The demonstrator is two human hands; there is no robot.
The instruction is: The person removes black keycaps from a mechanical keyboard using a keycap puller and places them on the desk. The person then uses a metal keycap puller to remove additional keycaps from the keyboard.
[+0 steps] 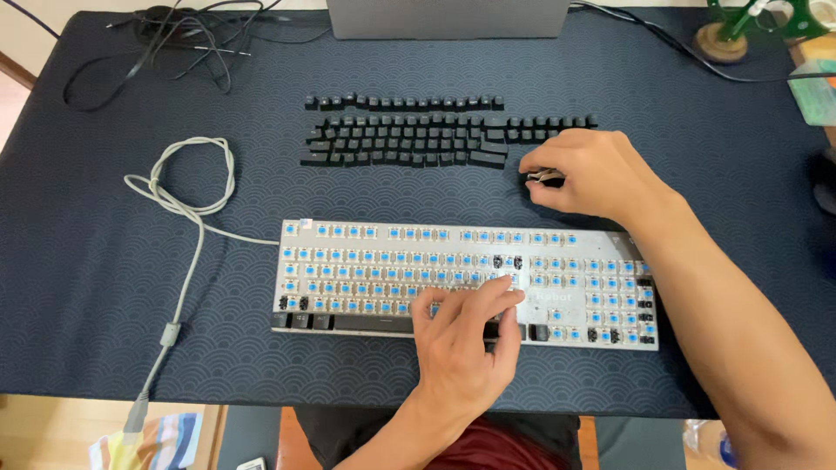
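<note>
A silver keyboard [366,270] with most keycaps off shows rows of blue switches; a few black keycaps remain along its bottom row and right side. My left hand [466,335] rests flat on its lower middle, fingers spread over the switches. My right hand [583,174] hovers just beyond the keyboard's far right, fingers pinched on a small metal tool [544,176]. Removed black keycaps [409,139] lie in neat rows on the dark mat, just left of my right hand.
The keyboard's grey cable [178,196] coils at the left and runs off the front edge. Black cables [183,39] lie at the far left corner. A grey box [448,17] stands at the back; a green stand [731,30] at far right.
</note>
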